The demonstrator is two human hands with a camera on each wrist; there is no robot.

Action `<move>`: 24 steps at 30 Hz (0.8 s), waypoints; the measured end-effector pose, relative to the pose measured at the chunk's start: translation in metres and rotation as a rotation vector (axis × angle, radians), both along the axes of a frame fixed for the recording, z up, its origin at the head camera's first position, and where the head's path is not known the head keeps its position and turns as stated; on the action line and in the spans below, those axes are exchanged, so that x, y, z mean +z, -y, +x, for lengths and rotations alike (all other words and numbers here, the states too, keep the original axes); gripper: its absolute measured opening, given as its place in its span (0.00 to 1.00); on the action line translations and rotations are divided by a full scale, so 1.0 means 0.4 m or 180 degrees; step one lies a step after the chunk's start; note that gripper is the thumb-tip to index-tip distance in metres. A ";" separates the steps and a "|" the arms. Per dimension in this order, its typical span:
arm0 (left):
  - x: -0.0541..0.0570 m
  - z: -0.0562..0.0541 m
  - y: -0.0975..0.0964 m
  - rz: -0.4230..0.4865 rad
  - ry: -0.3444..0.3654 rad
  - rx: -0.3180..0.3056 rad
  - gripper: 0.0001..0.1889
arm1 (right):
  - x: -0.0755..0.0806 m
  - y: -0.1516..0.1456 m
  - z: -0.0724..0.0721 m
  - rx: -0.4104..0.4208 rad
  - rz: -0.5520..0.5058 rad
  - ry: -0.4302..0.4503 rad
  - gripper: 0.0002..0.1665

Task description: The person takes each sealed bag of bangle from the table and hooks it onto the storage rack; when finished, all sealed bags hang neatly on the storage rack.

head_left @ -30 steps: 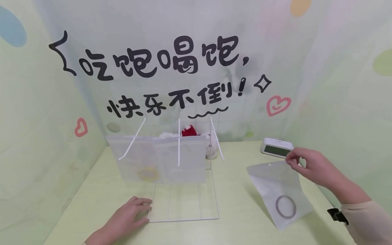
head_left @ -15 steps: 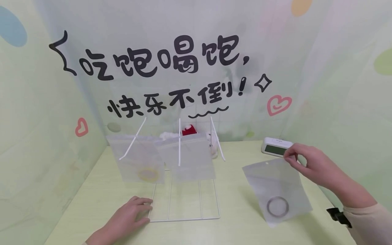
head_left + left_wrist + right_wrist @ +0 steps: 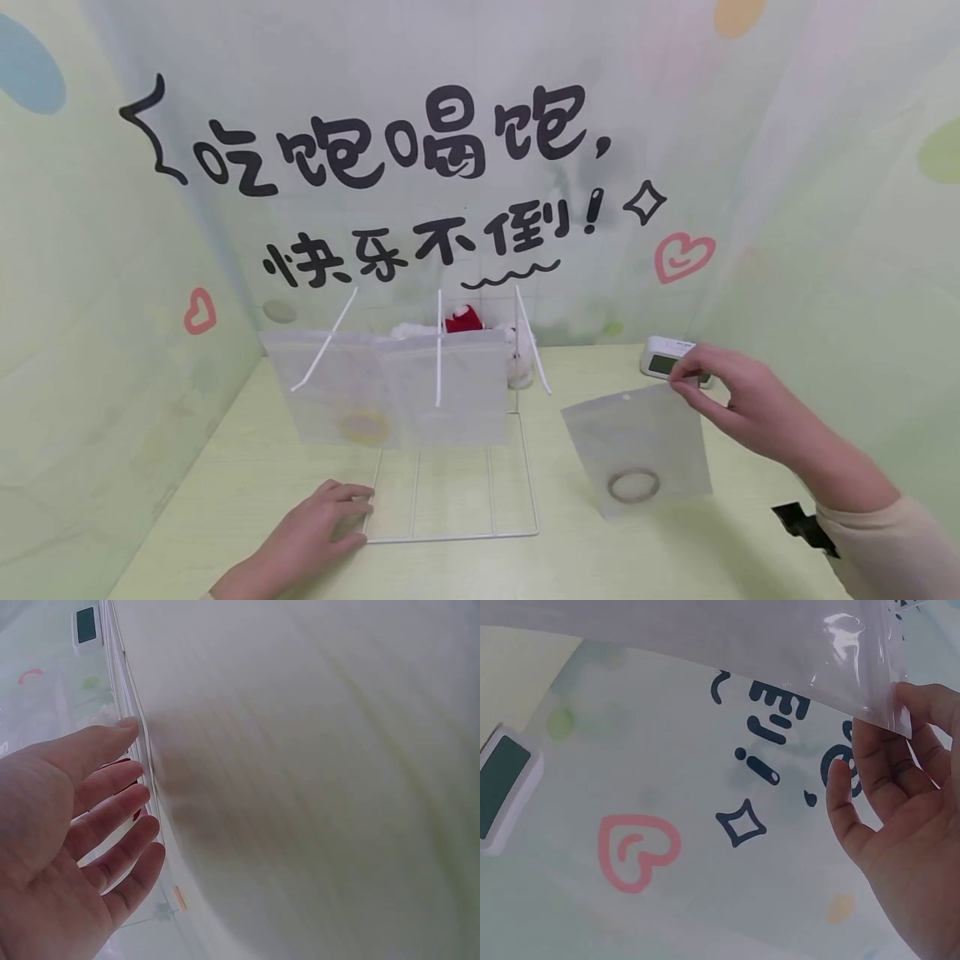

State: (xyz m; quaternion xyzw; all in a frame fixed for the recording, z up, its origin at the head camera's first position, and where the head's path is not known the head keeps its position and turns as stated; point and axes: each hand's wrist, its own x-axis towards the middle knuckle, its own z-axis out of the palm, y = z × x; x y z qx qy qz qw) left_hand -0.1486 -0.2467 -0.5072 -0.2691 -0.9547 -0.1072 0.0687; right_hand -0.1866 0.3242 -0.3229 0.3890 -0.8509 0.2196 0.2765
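My right hand [image 3: 738,400] pinches the top corner of a translucent zip bag [image 3: 637,433] between thumb and fingertips. The bag hangs tilted above the table, with a small punched hole in its top edge and a dark ring-shaped item [image 3: 633,486] low down in it. In the right wrist view the bag's zip edge [image 3: 885,690] runs to the pinching fingers. A white wire rack [image 3: 450,540] has three prongs pointing forward. Two more zip bags [image 3: 442,392] hang on the left and middle prongs; the left one has a yellowish ring. My left hand [image 3: 315,525] rests with loose fingers at the base's left edge.
Behind the rack sits a white plush toy [image 3: 517,367] with something red [image 3: 463,317] beside it. A white digital clock [image 3: 663,354] stands at the back right, partly behind my right hand. Printed fabric walls [image 3: 825,250] enclose the table [image 3: 600,567] on three sides.
My right hand has moved a little left with the zip bag, whose lower end has swung left and up. The middle hanging bag swayed right and back. The left hand has stayed put.
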 end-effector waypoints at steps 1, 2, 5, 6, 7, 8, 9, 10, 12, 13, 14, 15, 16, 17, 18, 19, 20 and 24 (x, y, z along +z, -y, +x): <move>0.000 0.000 0.000 -0.0001 0.0006 0.0001 0.17 | 0.003 0.007 0.000 0.0006 -0.0003 0.0016 0.24; 0.000 0.000 0.001 0.0000 0.0010 0.0001 0.17 | 0.007 0.013 0.001 0.0021 -0.0004 0.0016 0.23; 0.000 0.000 0.000 0.0019 0.0009 0.0010 0.17 | 0.020 0.034 -0.002 0.0166 -0.0060 -0.0064 0.21; -0.001 -0.001 -0.001 0.0025 0.0005 0.0014 0.17 | 0.025 0.041 -0.003 0.0234 -0.0077 -0.0113 0.21; -0.001 -0.001 -0.001 0.0029 0.0002 0.0018 0.17 | 0.030 0.048 -0.005 0.0312 -0.0098 -0.0160 0.20; -0.002 -0.001 0.000 0.0027 0.0003 0.0020 0.17 | 0.035 0.055 -0.007 0.0389 -0.0116 -0.0211 0.19; -0.003 -0.001 0.000 0.0027 0.0004 0.0023 0.17 | 0.041 0.063 -0.009 0.0456 -0.0134 -0.0238 0.17; -0.004 -0.001 0.001 0.0025 0.0004 0.0024 0.17 | 0.045 0.071 -0.011 0.0506 -0.0144 -0.0256 0.15; -0.006 -0.001 0.003 0.0013 -0.0009 0.0016 0.17 | 0.054 0.086 -0.014 0.0589 -0.0150 -0.0296 0.05; -0.007 0.000 0.004 0.0011 -0.0018 0.0010 0.17 | 0.058 0.093 -0.014 0.0609 -0.0153 -0.0309 0.01; -0.007 0.000 0.004 0.0011 -0.0026 0.0002 0.18 | 0.062 0.100 -0.015 0.0606 -0.0153 -0.0330 0.06; -0.006 0.000 0.005 0.0015 -0.0034 -0.0006 0.18 | 0.065 0.105 -0.015 0.0607 -0.0152 -0.0336 0.08; -0.007 0.000 0.005 0.0019 -0.0040 -0.0014 0.18 | 0.067 0.109 -0.015 0.0599 -0.0149 -0.0346 0.11; -0.007 0.001 0.005 0.0020 -0.0042 -0.0020 0.18 | 0.070 0.113 -0.016 0.0582 -0.0147 -0.0353 0.14; -0.008 0.000 0.006 0.0023 -0.0045 -0.0025 0.17 | 0.072 0.116 -0.015 0.0578 -0.0152 -0.0353 0.13; -0.008 0.000 0.005 0.0028 -0.0047 -0.0027 0.17 | 0.075 0.119 -0.014 0.0579 -0.0159 -0.0344 0.08; -0.008 0.000 0.005 0.0029 -0.0049 -0.0030 0.17 | 0.077 0.122 -0.013 0.0588 -0.0166 -0.0339 0.04; -0.011 -0.003 0.003 0.0028 -0.0061 -0.0024 0.17 | 0.087 0.138 -0.007 0.0691 -0.0191 -0.0359 0.08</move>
